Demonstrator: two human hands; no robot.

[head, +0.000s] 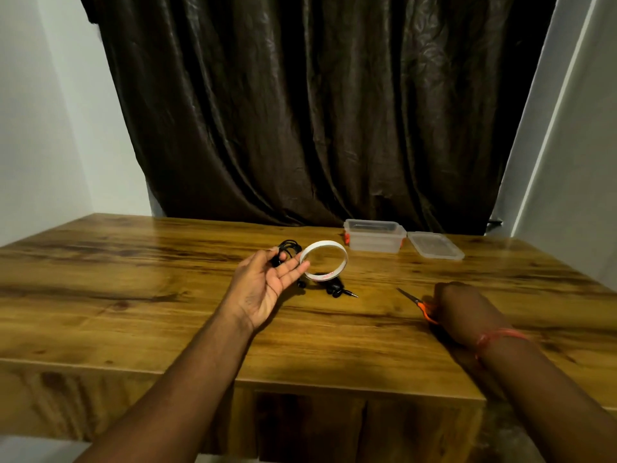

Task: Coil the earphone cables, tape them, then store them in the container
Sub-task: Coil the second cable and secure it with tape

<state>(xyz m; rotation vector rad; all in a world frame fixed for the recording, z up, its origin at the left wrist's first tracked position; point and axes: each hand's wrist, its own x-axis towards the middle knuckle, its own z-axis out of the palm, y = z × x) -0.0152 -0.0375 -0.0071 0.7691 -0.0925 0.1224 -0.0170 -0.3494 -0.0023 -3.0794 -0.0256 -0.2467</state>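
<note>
Black earphone cables (289, 246) bunched in a loose coil, pinched between thumb and fingers of the left hand (267, 282), palm turned up, remaining fingers stretched toward the tape roll (324, 261). White roll standing on edge — fingertips touching its left rim, tilted open toward the camera. Under and just in front of it, a second black earphone set (334, 289) lying on the table (133, 295), buds and jack plug poking out to the right.

Off to the right, well apart from the roll, right hand (462, 312) down on the wood, knuckles up, curled round the orange handles of the scissors (419, 304); blades closed and pointing up-left toward the earphones. Red thread band (500, 337) round that wrist.

Further back, near the far edge, clear container (374, 237) with orange clips, open-topped, its lid (435, 246) lying flat just beside it on the right. Contents hard to make out.

Broad stretch of bare wood on the left half and along the near edge, front lip stepping down between the two forearms. Dark curtain (317, 111) hanging close behind the far edge, pale walls (40, 128) either side.
</note>
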